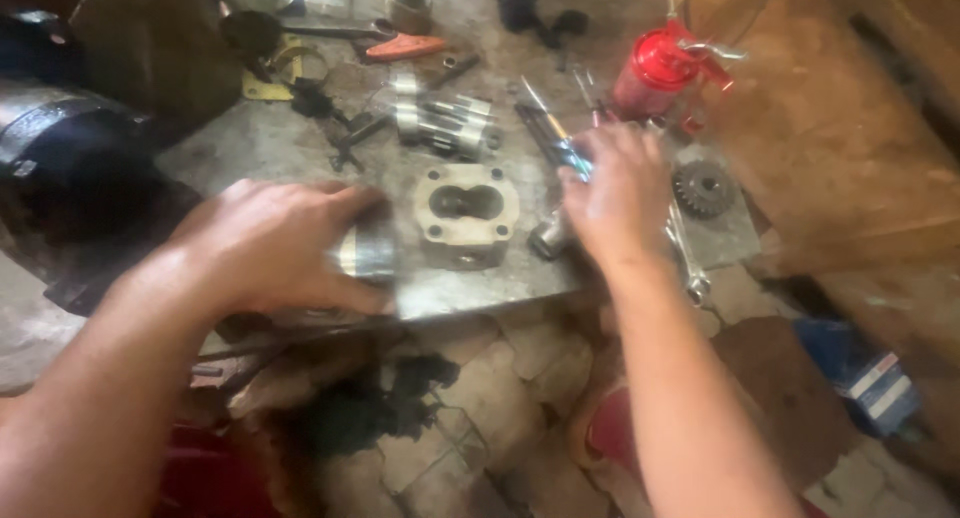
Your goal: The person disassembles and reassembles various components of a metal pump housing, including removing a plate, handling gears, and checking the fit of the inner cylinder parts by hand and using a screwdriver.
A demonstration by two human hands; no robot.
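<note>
Nearest the camera, both forearms reach forward over a broken stone floor [480, 398] with dark greasy rags [360, 408] lying on it. A blue box [860, 373] sits on the floor at the right.

The left hand [275, 248] lies at the near edge of the worktop [470, 288], its fingers [345, 208] curled around a short metal cylinder [368, 253], which pokes out just past the fingertips. Right beside that cylinder, touching or nearly so, sits a pale metal housing [467, 213] with a double-lobed opening and bolt holes at its corners.

The right hand [615, 198] is on the other side of the housing, fingers closed loosely over a screwdriver [560, 143] with a blue handle; the picture is blurred, so how firmly it grips cannot be told. A wrench [688, 258] lies under the wrist, and a small dark gear [703, 188] rests just to its right.

Farther back lie two gear shafts [445, 118] side by side, then a red oil can [655, 73], an orange-handled tool [405, 46] and a metal ring [409, 3]. A large dark motor [70, 168] stands at the far left.
</note>
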